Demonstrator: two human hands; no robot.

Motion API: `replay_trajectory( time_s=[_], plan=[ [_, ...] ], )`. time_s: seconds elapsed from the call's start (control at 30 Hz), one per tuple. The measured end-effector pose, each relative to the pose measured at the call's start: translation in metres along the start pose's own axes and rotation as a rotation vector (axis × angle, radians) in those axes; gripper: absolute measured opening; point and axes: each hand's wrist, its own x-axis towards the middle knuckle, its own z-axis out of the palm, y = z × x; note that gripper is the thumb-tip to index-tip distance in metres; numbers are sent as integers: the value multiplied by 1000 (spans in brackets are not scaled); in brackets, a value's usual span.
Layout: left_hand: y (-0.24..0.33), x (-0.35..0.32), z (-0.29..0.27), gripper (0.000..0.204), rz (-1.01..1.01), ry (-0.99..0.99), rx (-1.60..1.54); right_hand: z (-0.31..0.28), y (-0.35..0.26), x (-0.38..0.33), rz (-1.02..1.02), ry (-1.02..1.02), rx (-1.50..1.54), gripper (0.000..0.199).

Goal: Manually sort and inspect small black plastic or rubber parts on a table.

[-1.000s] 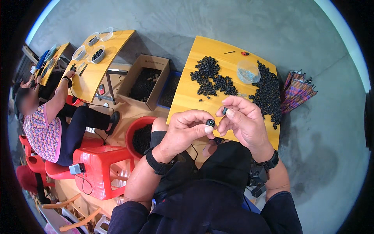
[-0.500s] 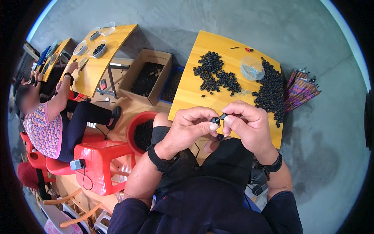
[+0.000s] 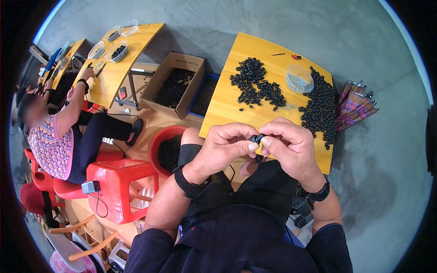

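Note:
My left hand [image 3: 226,144] pinches a small round black plastic part [image 3: 255,139] between thumb and forefinger, near the table's front edge. Against it, my right hand [image 3: 287,142] pinches a narrower black piece; the two parts now touch, and fingertips cover much of both. On the yellow table [image 3: 223,102] beyond my hands lies a loose pile of black parts [image 3: 250,73]. Another black heap [image 3: 318,104] runs along the table's right side. Between them stands a clear plastic tub [image 3: 299,81] with small silvery pieces in it, and a few more pieces lie scattered beside it.
A red tub [image 3: 157,136] of black parts, a cardboard box [image 3: 182,57] and a blue crate [image 3: 193,113] sit on the floor to my left. A red stool [image 3: 120,170] is nearer. Another person [image 3: 57,132] works at a table further left. A plaid umbrella [image 3: 353,107] rests at the right.
The piece in my right hand has come up against the part in my left, closing the small gap between them. The whole view has shifted slightly.

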Motion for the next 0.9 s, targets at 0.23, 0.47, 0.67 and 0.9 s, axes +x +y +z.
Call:
replay_trajectory(
  time_s=[0.23, 0.47, 0.67, 0.9],
  plan=[
    [-7, 0, 1, 14, 33, 82, 0, 4, -1, -1, 0, -11, -76, 13],
    [-8, -2, 1, 14, -5, 70, 28, 1, 1, -3, -19, -61, -134, 12],
    [-12, -5, -1, 15, -69, 47, -15, -2, -1, 1, 98, -107, -3, 12],
    [-15, -2, 1, 8, -106, 56, -73, -13, 3, 12, 394, -182, 222, 12]
  ],
)
